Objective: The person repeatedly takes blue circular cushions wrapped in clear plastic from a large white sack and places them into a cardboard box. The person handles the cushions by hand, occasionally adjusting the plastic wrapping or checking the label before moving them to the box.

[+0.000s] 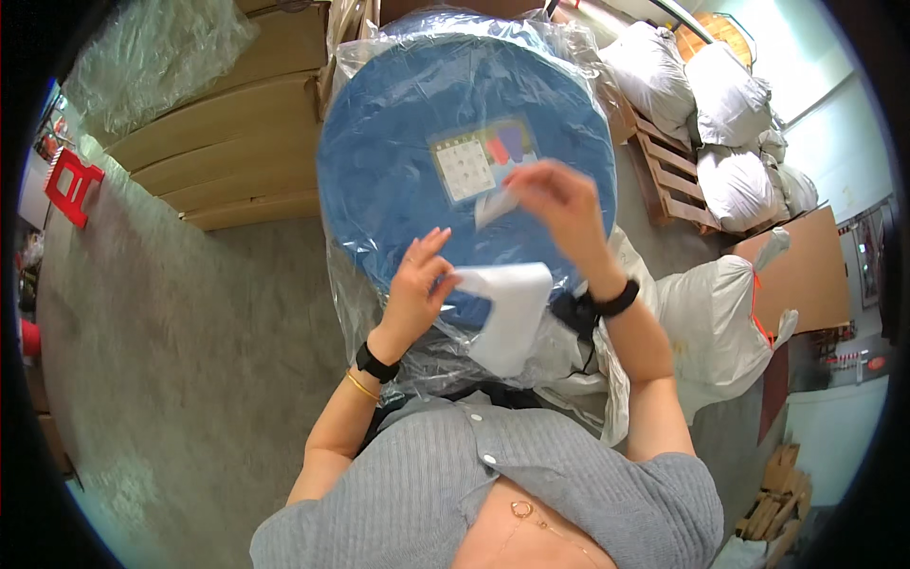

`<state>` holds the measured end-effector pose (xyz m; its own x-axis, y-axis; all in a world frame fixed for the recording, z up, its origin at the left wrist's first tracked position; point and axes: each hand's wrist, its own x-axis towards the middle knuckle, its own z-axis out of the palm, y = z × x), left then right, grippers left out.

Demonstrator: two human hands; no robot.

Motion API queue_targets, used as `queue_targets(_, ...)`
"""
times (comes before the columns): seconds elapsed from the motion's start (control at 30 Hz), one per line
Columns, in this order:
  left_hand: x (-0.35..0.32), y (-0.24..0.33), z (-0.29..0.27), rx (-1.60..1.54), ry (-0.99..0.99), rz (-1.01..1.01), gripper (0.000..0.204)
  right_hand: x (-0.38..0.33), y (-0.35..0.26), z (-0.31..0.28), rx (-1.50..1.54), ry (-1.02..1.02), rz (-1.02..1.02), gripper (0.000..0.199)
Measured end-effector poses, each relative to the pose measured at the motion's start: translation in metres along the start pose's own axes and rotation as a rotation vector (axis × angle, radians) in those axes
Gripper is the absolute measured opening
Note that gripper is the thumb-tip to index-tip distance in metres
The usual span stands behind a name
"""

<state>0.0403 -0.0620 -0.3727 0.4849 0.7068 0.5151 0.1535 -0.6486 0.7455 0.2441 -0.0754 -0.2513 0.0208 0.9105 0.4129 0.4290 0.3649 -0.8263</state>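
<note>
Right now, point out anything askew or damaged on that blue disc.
No damage shows. The printed label sits tilted on the blue disc, and the clear plastic wrap around it is crumpled.

Grey concrete floor [190, 313] under me. Flat cardboard boxes [227, 142] stacked to my upper left, red plastic stool [72, 185] beyond. To my right, stuffed white sacks [730, 123] over wooden pallets [673, 180]. Pale wall [834, 133], bright daylight there.
</note>
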Motion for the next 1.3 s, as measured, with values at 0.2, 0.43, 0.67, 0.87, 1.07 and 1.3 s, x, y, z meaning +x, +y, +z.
queue_targets(0.2, -0.029, -0.021, 0.015, 0.241, -0.256, 0.126, 0.014, 0.104, 0.097, -0.025, 0.256, 0.056, 0.369, 0.018)
queue_targets(0.43, -0.028, -0.023, 0.009, 0.197, -0.288, 0.079, 0.014, 0.149, 0.138, 0.041, 0.167, 0.016, 0.455, 0.024)
queue_targets(0.67, -0.025, -0.021, 0.008, 0.166, -0.269, 0.080, 0.013, 0.142, 0.149, 0.033, -0.686, 0.152, 0.262, 0.044)
queue_targets(0.87, -0.019, -0.015, 0.005, -0.015, -0.165, -0.055, 0.011, 0.037, 0.103, -0.024, 0.026, -0.347, 0.596, 0.032)
queue_targets(1.07, 0.011, 0.036, 0.002, -0.006, -0.049, 0.070, 0.012, -0.133, 0.044, -0.027, 0.543, -0.387, 0.663, 0.056)
queue_targets(1.3, 0.015, 0.051, 0.022, -0.019, -0.099, -0.025, 0.015, -0.243, 0.055, -0.031, 0.824, 0.127, 0.736, 0.038)
